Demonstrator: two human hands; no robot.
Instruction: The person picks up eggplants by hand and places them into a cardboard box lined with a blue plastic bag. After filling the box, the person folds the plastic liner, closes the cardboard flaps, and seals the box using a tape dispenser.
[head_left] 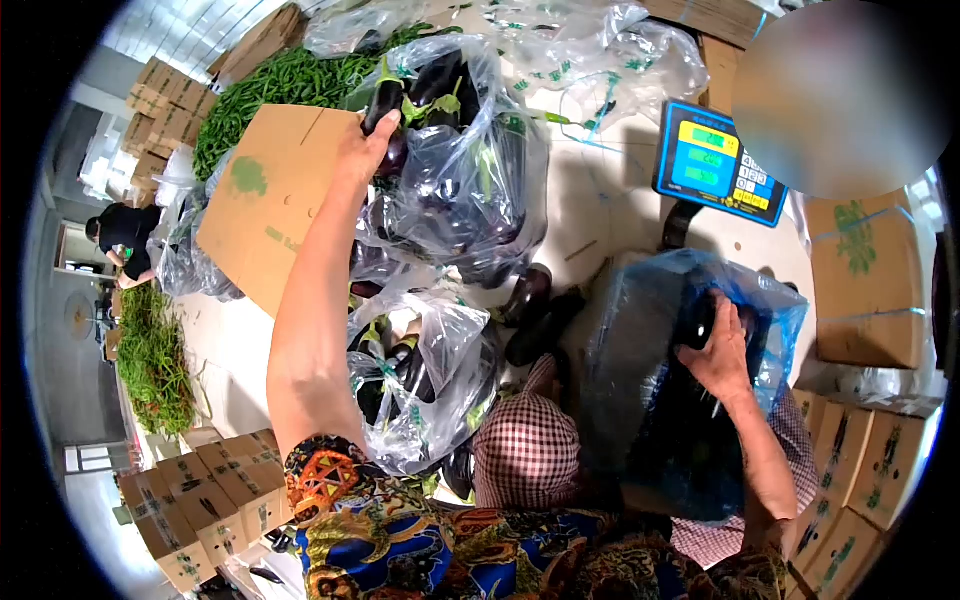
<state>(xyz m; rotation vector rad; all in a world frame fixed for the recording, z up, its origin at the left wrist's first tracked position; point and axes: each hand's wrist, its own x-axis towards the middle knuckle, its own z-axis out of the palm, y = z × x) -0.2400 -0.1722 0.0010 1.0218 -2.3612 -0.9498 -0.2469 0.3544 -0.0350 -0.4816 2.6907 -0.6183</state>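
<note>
Blue-and-gold printed clothing is filling the nearest edge, below both hands; red-checked cloth is bulging up between the forearms. The right hand is reaching into a box lined with a blue bag; its fingers are spreading half open over a glossy dark eggplant, touching it, though whether they are gripping it is hard to tell. Left of those fingers, loose eggplants are lying on the pale surface; an open clear bag of eggplants is sitting beside the left forearm. Farther out, the left hand is closing its fingers around a green-capped eggplant, at the mouth of a bulging clear bag holding more eggplants. Just left of these fingers, a cardboard sheet is lying partly under the wrist; beyond it, green peppers are heaping up. Above the right fingers, a blue scale is showing lit readouts; at the far left, a person in black is bending near another green heap.
</note>
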